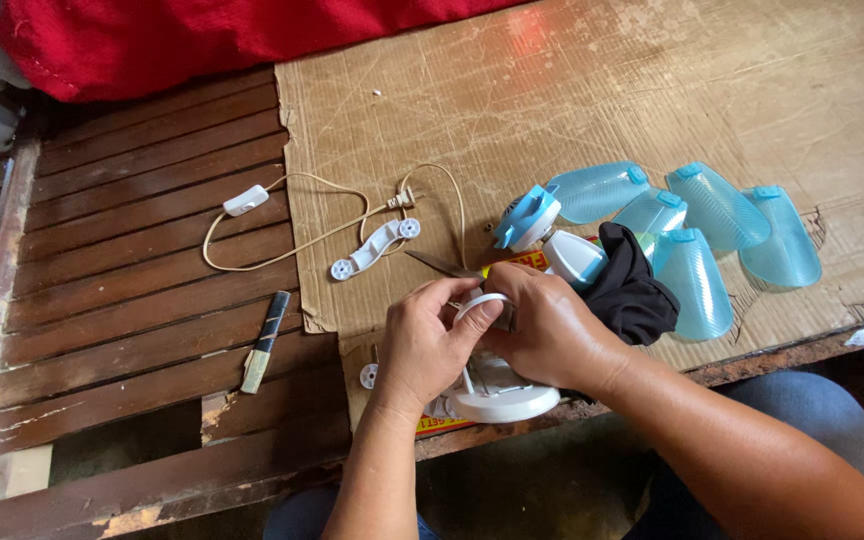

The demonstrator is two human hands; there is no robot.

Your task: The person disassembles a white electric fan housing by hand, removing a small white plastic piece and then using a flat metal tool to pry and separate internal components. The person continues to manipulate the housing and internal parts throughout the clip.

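At the near edge of the cardboard (552, 110), both hands meet over a white base (502, 402); the left hand (422, 345) pinches a white ring (479, 300) from its left; the right hand (552, 330) curls closed over the same part from its right; beyond lie scissors (442, 264), black cloth (632, 290), blue blades (712, 230); a cord (292, 215) runs leftward.

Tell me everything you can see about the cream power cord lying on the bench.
The cream cord is thin and flexible, likely plastic-sheathed. It lies slack in loose loops, partly on the dark wooden slats and partly on the cardboard sheet. A white oblong inline switch sits on it at the left, over the slats. At the right it reaches a small pale plug-like fitting, then curves down toward the hands. Neither hand touches it visibly.
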